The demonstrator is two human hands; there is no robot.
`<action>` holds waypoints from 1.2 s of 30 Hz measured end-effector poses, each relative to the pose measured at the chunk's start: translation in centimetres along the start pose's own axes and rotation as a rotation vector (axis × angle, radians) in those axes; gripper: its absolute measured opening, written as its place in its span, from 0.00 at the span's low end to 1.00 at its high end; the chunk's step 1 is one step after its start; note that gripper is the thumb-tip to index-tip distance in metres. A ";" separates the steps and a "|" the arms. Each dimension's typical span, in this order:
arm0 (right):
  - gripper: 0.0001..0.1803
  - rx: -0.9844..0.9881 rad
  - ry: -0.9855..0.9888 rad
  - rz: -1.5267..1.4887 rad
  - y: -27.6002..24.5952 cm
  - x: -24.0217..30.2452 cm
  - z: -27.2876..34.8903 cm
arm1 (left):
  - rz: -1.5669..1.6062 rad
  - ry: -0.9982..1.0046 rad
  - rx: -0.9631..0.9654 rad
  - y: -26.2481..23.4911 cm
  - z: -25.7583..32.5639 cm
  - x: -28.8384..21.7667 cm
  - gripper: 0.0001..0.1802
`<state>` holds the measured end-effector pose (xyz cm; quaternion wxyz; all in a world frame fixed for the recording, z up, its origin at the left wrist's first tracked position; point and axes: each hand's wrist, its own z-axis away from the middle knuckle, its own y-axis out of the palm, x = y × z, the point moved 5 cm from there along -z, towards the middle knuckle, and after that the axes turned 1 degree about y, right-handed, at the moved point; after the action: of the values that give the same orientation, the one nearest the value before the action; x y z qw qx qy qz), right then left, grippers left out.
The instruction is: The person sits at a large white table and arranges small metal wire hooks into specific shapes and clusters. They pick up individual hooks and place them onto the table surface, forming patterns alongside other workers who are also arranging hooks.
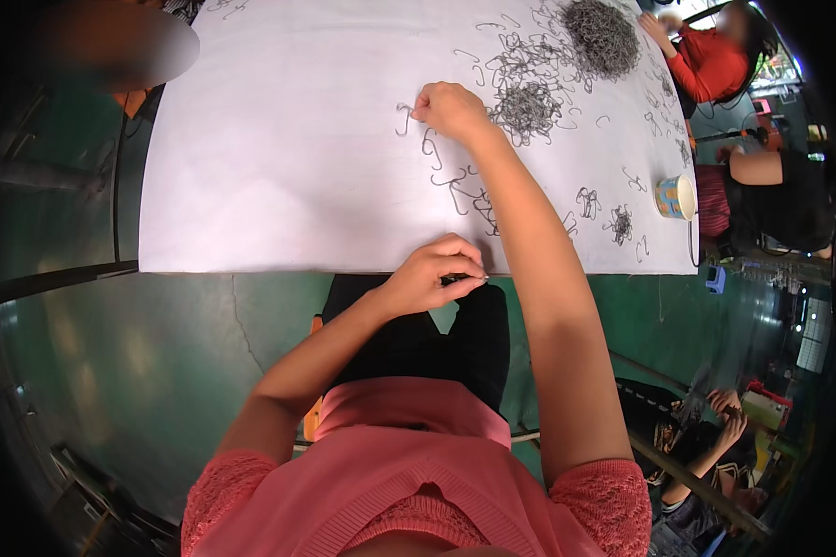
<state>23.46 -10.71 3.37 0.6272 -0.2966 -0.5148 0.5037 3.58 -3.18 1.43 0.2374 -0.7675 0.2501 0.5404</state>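
My right hand point(448, 110) reaches out over the white tabletop point(269, 139), its fingers pinched on a thin S-shaped metal hook point(403, 121). A straggling line of similar hooks point(431, 148) lies between that hand and the near edge. At the near edge my left hand point(434, 274) is closed, thumb and fingers pressed together; a small dark bit shows at the fingertips, too little to name. Right of my right hand lies a loose heap of wire hooks point(527, 110), and a bigger, denser pile point(602, 39) sits farther back. My right forearm hides part of the near hooks.
A patterned paper cup point(675, 198) stands at the table's right edge, with small hook clusters point(620, 224) to its left. A person in a red top point(711, 65) sits at the far right corner. Other people are beyond the right side; a blurred shape covers the far left corner.
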 end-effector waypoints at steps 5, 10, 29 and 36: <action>0.08 -0.344 0.015 0.170 -0.4 -0.7 0.6 | -0.003 -0.001 -0.027 -0.1 0.2 -1.0 0.07; 0.08 -0.288 0.180 -0.026 -2.3 -3.1 4.0 | -0.012 0.011 -0.008 -0.2 0.3 -1.1 0.06; 0.10 -0.235 -0.111 -0.440 0.1 1.2 7.9 | -0.087 -0.028 -0.068 0.4 0.2 -1.9 0.07; 0.06 -0.267 0.019 -1.424 -1.8 -3.8 23.6 | -0.143 0.021 -0.103 1.2 -0.6 -4.8 0.05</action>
<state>1.89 -18.28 10.57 0.7660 0.0320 -0.6347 -0.0967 1.83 -3.86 6.02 0.2327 -0.8002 0.1692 0.5261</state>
